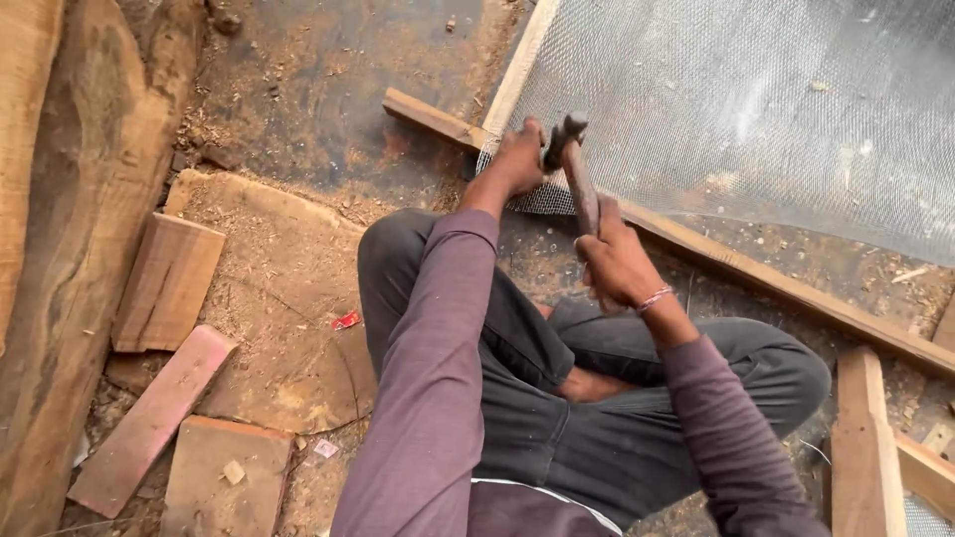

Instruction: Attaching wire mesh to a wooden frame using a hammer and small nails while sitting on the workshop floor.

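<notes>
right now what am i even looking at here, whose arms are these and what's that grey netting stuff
This is one picture from a camera worn on a person's head, looking down at their own arms and crossed legs as they sit on a dusty, sawdust-covered floor. The right hand grips the handle of a hammer, its head raised near the left hand. The left hand presses on the edge of a grey wire mesh, which lies over a wooden frame at its corner. To the left lie loose wooden offcuts and a large rough plank. More wooden strips lie at the lower right.
</notes>
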